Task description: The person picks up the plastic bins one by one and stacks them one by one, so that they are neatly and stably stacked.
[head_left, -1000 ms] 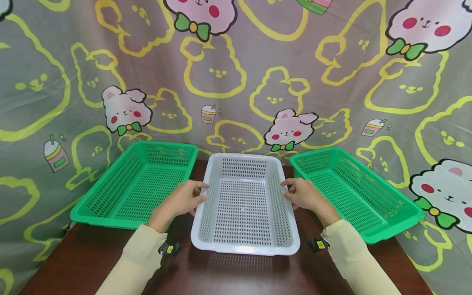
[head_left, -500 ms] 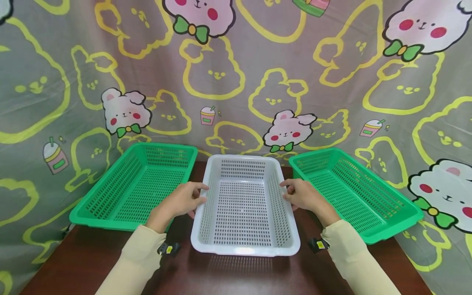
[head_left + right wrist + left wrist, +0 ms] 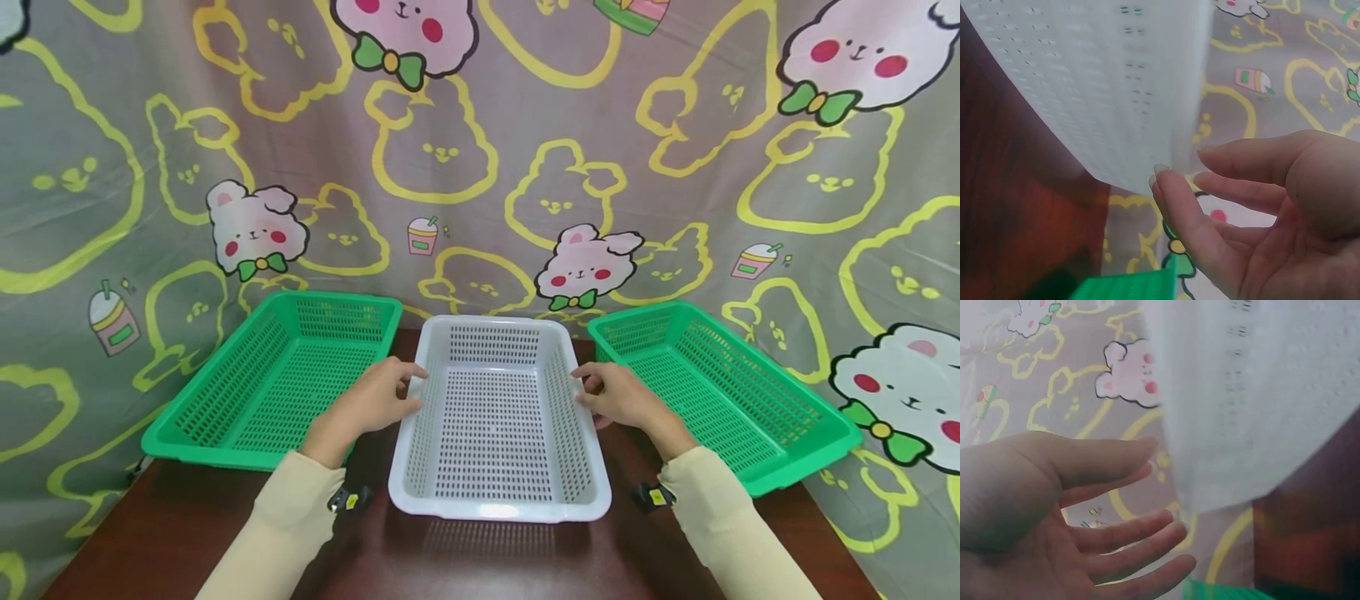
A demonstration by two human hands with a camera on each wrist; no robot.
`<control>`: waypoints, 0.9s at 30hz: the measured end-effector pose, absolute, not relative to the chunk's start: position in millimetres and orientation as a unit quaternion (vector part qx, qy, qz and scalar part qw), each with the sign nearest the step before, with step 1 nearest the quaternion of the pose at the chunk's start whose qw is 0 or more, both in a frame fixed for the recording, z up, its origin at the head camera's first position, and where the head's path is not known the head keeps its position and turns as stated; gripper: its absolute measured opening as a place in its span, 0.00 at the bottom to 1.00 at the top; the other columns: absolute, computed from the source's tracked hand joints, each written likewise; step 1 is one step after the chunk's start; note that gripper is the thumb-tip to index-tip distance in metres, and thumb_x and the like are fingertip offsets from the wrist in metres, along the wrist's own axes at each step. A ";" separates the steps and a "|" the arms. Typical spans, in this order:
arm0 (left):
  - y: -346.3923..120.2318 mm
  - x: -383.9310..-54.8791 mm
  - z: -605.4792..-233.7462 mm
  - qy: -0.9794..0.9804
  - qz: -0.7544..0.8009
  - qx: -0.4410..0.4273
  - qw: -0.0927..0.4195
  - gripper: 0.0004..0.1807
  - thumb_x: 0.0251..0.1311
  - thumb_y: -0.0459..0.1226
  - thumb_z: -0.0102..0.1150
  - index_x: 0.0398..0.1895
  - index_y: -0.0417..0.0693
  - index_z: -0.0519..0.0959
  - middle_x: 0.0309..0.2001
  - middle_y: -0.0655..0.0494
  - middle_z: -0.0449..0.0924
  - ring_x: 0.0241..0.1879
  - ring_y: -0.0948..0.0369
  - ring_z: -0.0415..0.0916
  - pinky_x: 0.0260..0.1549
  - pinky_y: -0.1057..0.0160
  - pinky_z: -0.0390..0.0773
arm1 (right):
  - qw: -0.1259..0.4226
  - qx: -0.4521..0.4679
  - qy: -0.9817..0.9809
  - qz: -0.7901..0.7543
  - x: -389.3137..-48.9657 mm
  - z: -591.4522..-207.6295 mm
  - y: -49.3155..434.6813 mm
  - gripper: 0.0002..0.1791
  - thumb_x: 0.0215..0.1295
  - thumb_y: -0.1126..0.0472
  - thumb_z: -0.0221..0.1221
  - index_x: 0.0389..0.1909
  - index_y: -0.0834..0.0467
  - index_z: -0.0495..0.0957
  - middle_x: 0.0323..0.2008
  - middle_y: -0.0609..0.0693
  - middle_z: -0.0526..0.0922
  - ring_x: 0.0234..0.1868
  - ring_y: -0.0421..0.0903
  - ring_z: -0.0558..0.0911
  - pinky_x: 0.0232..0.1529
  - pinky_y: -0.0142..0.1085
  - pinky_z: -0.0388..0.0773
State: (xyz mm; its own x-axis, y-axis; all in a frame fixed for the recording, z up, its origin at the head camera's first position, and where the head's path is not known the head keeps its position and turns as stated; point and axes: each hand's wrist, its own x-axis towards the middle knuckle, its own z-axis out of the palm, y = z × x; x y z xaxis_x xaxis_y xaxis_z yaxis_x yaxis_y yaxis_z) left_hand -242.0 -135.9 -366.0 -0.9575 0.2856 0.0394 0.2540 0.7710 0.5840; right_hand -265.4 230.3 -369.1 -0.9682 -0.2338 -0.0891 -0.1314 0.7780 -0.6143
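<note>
A white plastic basket (image 3: 492, 510) with slotted walls and floor stands in the middle of the table, nothing in it. At its left rim is my left hand (image 3: 378, 396), thumb and fingers spread. In the left wrist view the fingers (image 3: 1141, 553) are loosely extended, with a gap between thumb and basket wall (image 3: 1210, 425). My right hand (image 3: 617, 396) is at the opposite rim. The right wrist view has one of its fingertips (image 3: 1163, 175) overlapping the lower part of the basket wall (image 3: 1147, 112), while the thumb is apart from it.
A green slotted basket (image 3: 225, 454) stands angled on the left, and another green basket (image 3: 795, 475) on the right. All rest on a dark reddish-brown table (image 3: 495, 567). A grey curtain (image 3: 480, 100) with cartoon rabbits hangs behind.
My left hand has loosened: the finger seen below the rim earlier no longer shows, and the hand is slightly higher. The right hand has barely shifted. The baskets stay in place.
</note>
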 end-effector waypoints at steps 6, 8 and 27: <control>-110.0 -237.1 -349.5 0.942 0.289 0.173 -0.011 0.21 0.63 0.35 0.70 0.60 0.46 0.83 0.57 0.45 0.83 0.55 0.49 0.80 0.50 0.50 0.87 | 0.069 -0.100 0.945 -0.305 -265.3 -349.4 250.1 0.23 0.71 0.64 0.63 0.65 0.64 0.76 0.50 0.66 0.83 0.34 0.47 0.88 0.29 0.40 0.90; -100.6 -235.6 -343.8 0.935 0.299 0.189 -0.009 0.21 0.63 0.36 0.70 0.60 0.47 0.83 0.59 0.48 0.83 0.58 0.49 0.81 0.55 0.48 0.86 | 0.061 -0.103 0.950 -0.289 -265.3 -341.8 259.6 0.23 0.71 0.62 0.63 0.65 0.63 0.76 0.51 0.66 0.83 0.35 0.48 0.88 0.31 0.40 0.90; -20.5 -247.7 -315.7 0.905 0.261 0.334 0.039 0.24 0.66 0.38 0.68 0.66 0.49 0.80 0.60 0.53 0.84 0.59 0.55 0.80 0.59 0.58 0.84 | 0.050 -0.089 0.973 -0.208 -267.6 -304.9 376.3 0.24 0.74 0.61 0.59 0.65 0.71 0.72 0.49 0.72 0.83 0.32 0.49 0.88 0.33 0.44 0.88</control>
